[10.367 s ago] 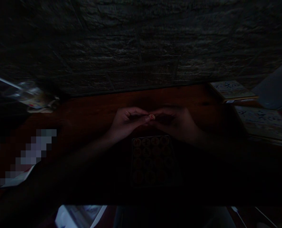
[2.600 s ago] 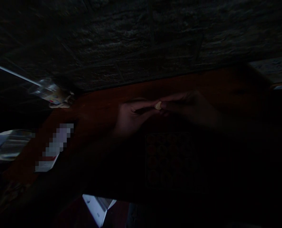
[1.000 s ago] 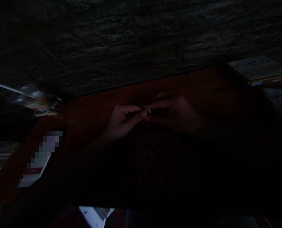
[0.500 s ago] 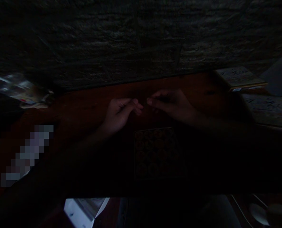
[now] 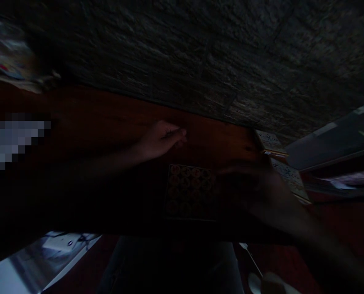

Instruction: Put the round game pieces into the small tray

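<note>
A square box (image 5: pixel 190 217) with rows of round, character-marked pieces (image 5: pixel 185 182) lies on the dark wooden table (image 5: pixel 108 118). Just above and left of it, my left hand (image 5: pixel 163 139) is closed over the table, fingers curled together; whatever it pinches, if anything, is too small and dark to make out. To the right of the box, my right hand (image 5: pixel 261 188) is blurred and in shadow, its fingertips close to the box's right edge. What the right fingers hold is hidden.
Two flat printed boxes (image 5: pixel 270 141) (image 5: pixel 290 177) lie at the table's right end. A plastic bag (image 5: pixel 13 61) is at the far left, a pixelated object (image 5: pixel 10 141) below it. A stone wall (image 5: pixel 175 61) borders the back. A white box (image 5: pixel 59 257) stands below the front edge.
My right hand has moved away from my left, rightward and down beside the box of pieces. My left hand stays near the same spot. The view has turned to the right.
</note>
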`<action>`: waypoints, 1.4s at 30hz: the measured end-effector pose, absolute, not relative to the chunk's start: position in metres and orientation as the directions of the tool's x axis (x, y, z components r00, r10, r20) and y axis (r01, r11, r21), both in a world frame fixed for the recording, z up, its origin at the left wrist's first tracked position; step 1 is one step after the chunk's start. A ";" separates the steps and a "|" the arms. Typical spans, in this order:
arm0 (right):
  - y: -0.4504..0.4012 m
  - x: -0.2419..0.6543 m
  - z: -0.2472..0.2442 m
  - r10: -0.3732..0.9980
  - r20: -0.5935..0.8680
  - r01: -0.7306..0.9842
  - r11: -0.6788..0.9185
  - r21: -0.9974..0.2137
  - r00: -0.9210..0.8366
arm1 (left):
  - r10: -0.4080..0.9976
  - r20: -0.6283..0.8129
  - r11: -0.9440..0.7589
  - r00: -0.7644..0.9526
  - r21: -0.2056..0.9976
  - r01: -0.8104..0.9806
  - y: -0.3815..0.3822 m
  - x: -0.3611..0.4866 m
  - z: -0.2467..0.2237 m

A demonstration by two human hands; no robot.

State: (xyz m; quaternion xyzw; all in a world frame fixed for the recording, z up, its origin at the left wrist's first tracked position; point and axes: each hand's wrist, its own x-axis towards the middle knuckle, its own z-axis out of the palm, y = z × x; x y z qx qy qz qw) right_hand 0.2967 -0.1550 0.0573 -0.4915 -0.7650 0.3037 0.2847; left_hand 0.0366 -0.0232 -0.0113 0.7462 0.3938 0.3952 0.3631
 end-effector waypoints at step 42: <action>-0.128 0.293 0.081 0.847 0.413 0.703 0.516 -0.490 -0.334 | 0.859 0.326 -0.442 0.394 0.862 0.250 -0.022 0.036 -0.013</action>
